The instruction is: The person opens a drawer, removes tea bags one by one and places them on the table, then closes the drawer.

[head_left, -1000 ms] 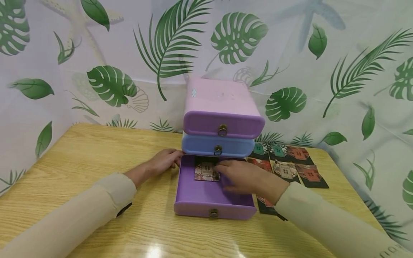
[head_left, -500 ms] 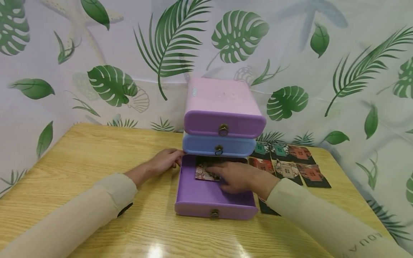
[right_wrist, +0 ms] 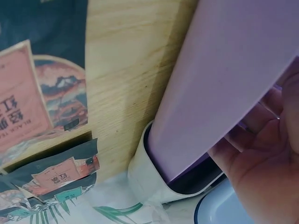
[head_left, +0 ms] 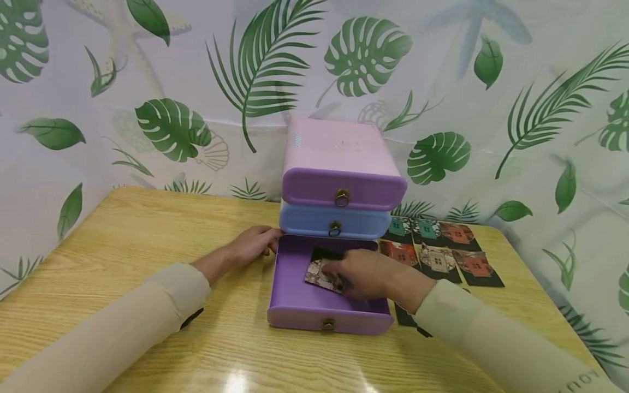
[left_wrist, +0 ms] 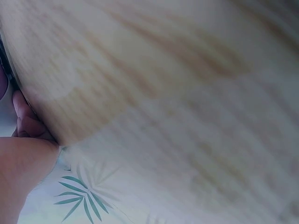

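My right hand [head_left: 366, 273] reaches into the pulled-out bottom drawer [head_left: 330, 319], pinching a dark tea packet [head_left: 321, 273] with a pale floral print. That packet sits slanted over the purple drawer floor, its right part covered by the fingers. In the right wrist view the bent fingers [right_wrist: 254, 126] show beyond the drawer's side wall [right_wrist: 219, 84], and the packet is hidden. My left hand [head_left: 250, 245] rests against the left side of the drawer unit [head_left: 344, 147], fingertips at the bottom drawer's back left corner. The left wrist view shows part of that hand [left_wrist: 30, 121] at its left edge.
The blue middle drawer [head_left: 334, 221] and purple top drawer [head_left: 344, 188] are pushed in. Several tea packets [head_left: 437, 259] lie in rows on the wooden table [head_left: 196, 327] right of the unit; one label [right_wrist: 23, 102] reads black tea. A leaf-print cloth [head_left: 196, 65] hangs behind.
My right hand first moved left onto the tea packet, then drew back right and toward me. The packet has turned and slid forward in the drawer with it. The left hand stays in place.
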A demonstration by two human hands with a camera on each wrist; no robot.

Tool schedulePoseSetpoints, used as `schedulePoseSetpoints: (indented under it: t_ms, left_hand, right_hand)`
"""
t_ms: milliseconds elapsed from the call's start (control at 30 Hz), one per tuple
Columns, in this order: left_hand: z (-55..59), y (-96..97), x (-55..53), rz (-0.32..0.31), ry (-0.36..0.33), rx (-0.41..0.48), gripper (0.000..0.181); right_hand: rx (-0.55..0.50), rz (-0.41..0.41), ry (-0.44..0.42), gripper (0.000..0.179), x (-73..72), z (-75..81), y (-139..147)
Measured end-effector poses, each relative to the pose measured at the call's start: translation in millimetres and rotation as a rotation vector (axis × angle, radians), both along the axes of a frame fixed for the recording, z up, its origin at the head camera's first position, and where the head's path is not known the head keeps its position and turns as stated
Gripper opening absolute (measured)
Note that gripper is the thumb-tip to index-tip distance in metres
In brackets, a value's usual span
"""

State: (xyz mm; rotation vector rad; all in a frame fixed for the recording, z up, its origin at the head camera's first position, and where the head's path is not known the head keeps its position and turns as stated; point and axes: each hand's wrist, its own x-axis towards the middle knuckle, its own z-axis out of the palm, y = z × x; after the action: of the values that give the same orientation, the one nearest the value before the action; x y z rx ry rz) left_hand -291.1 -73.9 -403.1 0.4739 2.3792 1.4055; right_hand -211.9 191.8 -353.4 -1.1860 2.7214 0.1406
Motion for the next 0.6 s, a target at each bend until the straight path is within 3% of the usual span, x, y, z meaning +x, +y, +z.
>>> schedulePoseSetpoints:
  t_ms: [333, 600]
  left_hand:
    - [-1.1, -1.0, -0.6, 0.006, 0.003, -0.012, 0.047]
    - [-0.6, -0.6, -0.6, -0.008, -0.01, -0.005, 0.049]
  right_hand:
    - [0.049, 0.008, 0.048, 0.032, 6.9, -0.1, -9.9]
    - [0.052, 0.033, 0.013, 0.014, 4.6, 4.1, -11.2]
